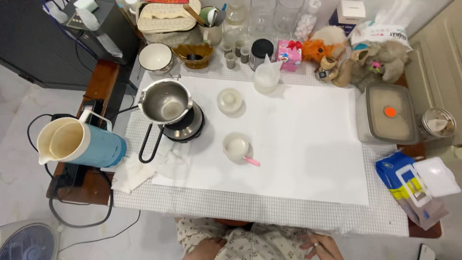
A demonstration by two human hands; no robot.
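Our 2 hands, left hand (208, 249) and right hand (321, 246), rest released below the table's (269, 212) near edge; we should reach steadily toward the small white cup (236, 147).

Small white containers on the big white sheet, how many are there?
3: a round lidded jar near the middle top, a small cup with a pink-handled tool below it, and a spouted plastic beaker at the sheet's top edge. None looks hidden.
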